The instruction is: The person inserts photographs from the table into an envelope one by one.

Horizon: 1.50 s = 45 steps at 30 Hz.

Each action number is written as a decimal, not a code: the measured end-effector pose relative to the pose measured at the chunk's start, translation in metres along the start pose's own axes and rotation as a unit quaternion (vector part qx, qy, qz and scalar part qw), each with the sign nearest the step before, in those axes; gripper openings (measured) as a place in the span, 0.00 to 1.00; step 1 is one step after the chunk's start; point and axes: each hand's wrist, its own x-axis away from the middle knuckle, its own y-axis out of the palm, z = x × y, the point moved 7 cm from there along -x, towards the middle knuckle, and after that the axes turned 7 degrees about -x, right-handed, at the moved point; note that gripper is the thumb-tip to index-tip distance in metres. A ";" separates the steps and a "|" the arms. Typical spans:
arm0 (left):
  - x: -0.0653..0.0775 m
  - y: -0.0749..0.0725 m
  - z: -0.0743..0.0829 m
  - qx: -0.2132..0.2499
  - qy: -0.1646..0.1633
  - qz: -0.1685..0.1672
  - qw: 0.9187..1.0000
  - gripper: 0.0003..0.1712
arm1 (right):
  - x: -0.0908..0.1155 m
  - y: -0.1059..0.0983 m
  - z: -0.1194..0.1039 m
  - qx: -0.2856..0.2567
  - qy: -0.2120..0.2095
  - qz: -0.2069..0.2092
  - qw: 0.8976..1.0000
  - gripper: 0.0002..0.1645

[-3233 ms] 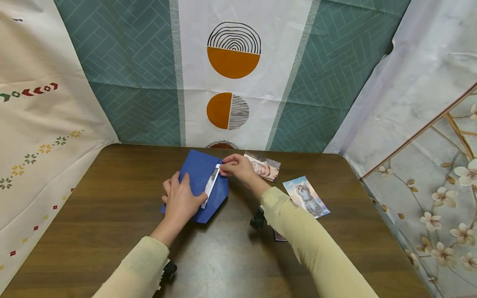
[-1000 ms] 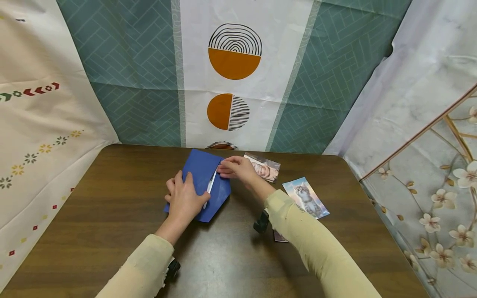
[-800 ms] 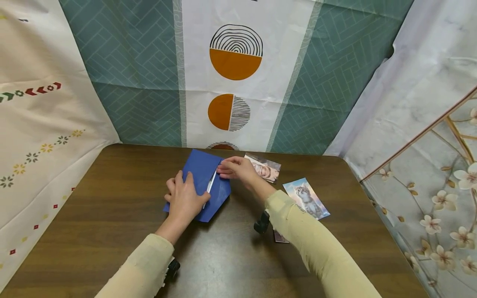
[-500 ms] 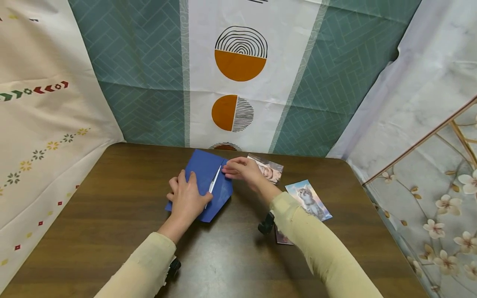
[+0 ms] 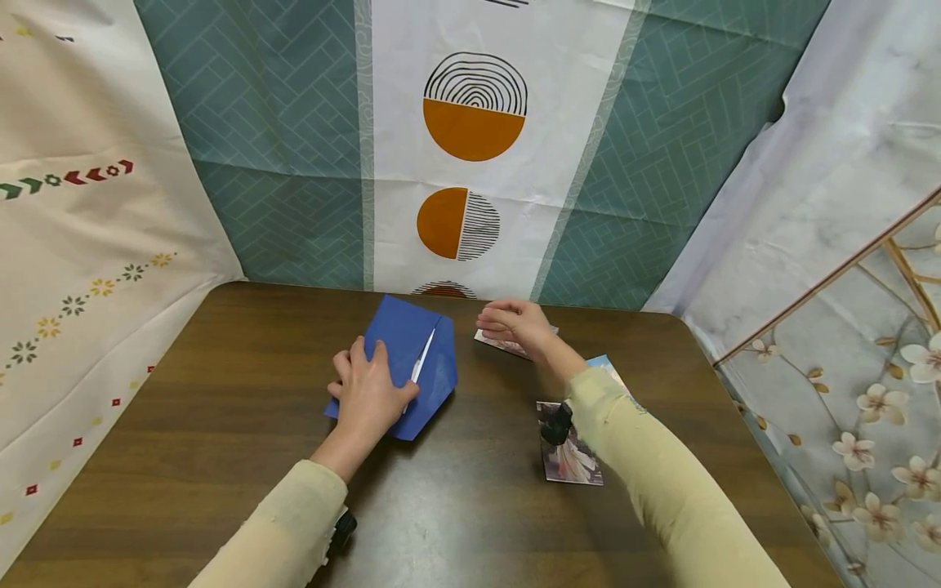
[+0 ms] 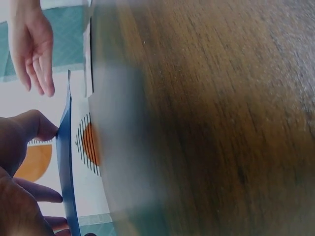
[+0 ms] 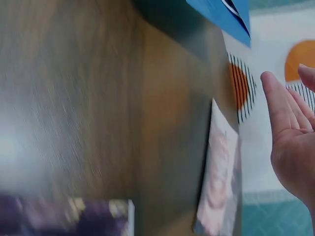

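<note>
My left hand (image 5: 367, 394) holds a blue envelope (image 5: 400, 327) a little left of the table's middle, thumb at its near side and fingers spread over its left part. From the left wrist, the envelope (image 6: 66, 162) appears edge-on, with the thumb and fingertips against it. A narrow white edge of a card (image 5: 422, 359) shows in the envelope's slit; the rest is hidden inside. To the right, my right hand (image 5: 518, 325) is off the envelope with fingers extended and nothing in them. It overlaps a photo of a face (image 5: 491, 340) near the back edge.
A dark photo with a pale flower (image 5: 572, 464) lies right of the middle, partly behind the right wrist's camera. The sleeve mostly covers a blue-topped photo (image 5: 603, 364). Patterned cloths hang beyond the wooden table (image 5: 220, 457) at the back and sides.
The white card has slid deeper into the envelope, from a wide strip to a thin edge. My right hand has left the envelope and moved right; the left hand stays on it.
</note>
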 end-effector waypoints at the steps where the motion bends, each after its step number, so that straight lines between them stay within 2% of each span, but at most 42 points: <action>1: 0.000 0.000 0.000 0.001 0.000 -0.001 1.000 0.49 | 0.000 -0.006 -0.002 0.008 -0.003 0.003 1.000 0.25; 9: 0.000 0.005 0.001 -0.001 -0.008 -0.011 1.000 0.50 | -0.002 -0.049 -0.016 0.066 -0.012 0.018 0.998 0.28; 13: 0.000 0.007 0.000 -0.001 -0.013 -0.017 1.000 0.51 | -0.003 -0.065 -0.019 0.086 -0.007 0.030 0.996 0.29; 17: 0.000 0.008 0.000 0.001 -0.018 -0.019 1.000 0.50 | -0.004 -0.078 -0.018 0.134 -0.007 0.034 0.990 0.31; 21: 0.001 0.008 -0.001 0.005 -0.022 -0.018 1.000 0.50 | -0.007 -0.088 -0.017 0.204 -0.013 0.038 0.978 0.32; 26: 0.002 0.009 -0.002 0.007 -0.027 -0.018 0.999 0.49 | -0.009 -0.099 -0.012 0.287 -0.016 0.044 0.957 0.32; 31: 0.002 0.011 -0.002 0.007 -0.031 -0.021 0.999 0.49 | -0.010 -0.107 -0.005 0.309 -0.021 0.051 0.949 0.32; 41: 0.000 0.012 -0.003 0.004 -0.036 -0.026 0.999 0.49 | -0.008 -0.117 0.007 0.334 -0.012 0.052 0.941 0.31; 44: 0.000 0.012 -0.003 0.003 -0.035 -0.026 0.999 0.49 | -0.009 -0.115 0.009 0.374 -0.023 0.042 0.926 0.30; 45: 0.000 0.012 -0.003 0.002 -0.035 -0.026 0.999 0.49 | -0.009 -0.114 0.009 0.395 -0.031 0.037 0.918 0.30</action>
